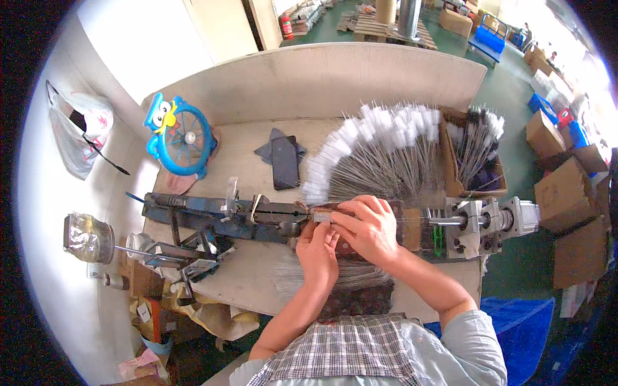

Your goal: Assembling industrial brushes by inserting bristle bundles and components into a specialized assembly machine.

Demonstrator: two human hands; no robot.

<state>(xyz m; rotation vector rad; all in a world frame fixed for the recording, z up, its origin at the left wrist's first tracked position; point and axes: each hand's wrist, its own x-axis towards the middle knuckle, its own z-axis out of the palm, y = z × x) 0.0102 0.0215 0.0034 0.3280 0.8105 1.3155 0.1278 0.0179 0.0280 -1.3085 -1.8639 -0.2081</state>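
My two hands meet at the bench machine, around a small white piece (322, 217) that looks like a tuft of bristles. My right hand (370, 226) reaches over from the right, its fingertips closed on this piece. Just below it, my left hand (317, 252) has its fingers pinched together; what lies between them is hidden. Behind my hands, many white-tipped wire brushes (386, 148) lie fanned out. Thin bare wires (360, 273) lie under and in front of my wrists. To the right, a metal spindle (450, 220) lines up with the place where I work.
A dark rail with clamps (257, 215) runs left. A phone (285, 164) rests on a grey cloth; a blue toy-shaped fan (187, 138) stands farther left. Dark brushes fill a cardboard box (454, 154). A low panel (335, 77) edges the table's back. Cardboard boxes (566, 193) stack at right.
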